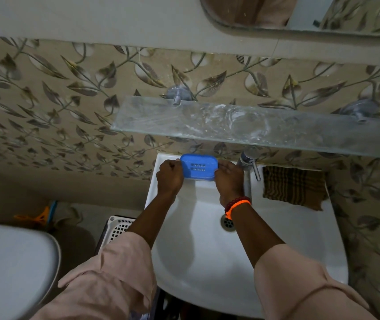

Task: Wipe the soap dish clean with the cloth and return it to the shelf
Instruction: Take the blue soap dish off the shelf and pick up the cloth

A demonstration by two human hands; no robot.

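Furthest out to the left of the left hand sits a rounded white toilet lid (11, 269), and between it and that hand's forearm a white perforated basket (119, 227) shows on the floor beside an orange and blue object too dim to identify. The left hand (169, 175) is curled around the left end of the blue soap dish (199, 167), its fingers wrapped over the rim with the knuckles facing the camera. The soap dish is held level between both hands over the back edge of the white sink (299, 239), its slotted top facing up, below the front edge of the glass shelf (230, 124) that is fixed to the leaf-patterned wall above the hands. The right hand (229, 179) grips the right end of the dish, fingers bent over its edge, and an orange and dark beaded bracelet (236, 205) circles the wrist. Just below that wrist lies the sink's drain (228, 222). Just to the right of the right hand stands the chrome tap (250, 161), and further right a brown striped cloth (294, 187) lies flat on the sink's rim, well apart from either hand. Pale pink sleeves cover both forearms nearer the camera.
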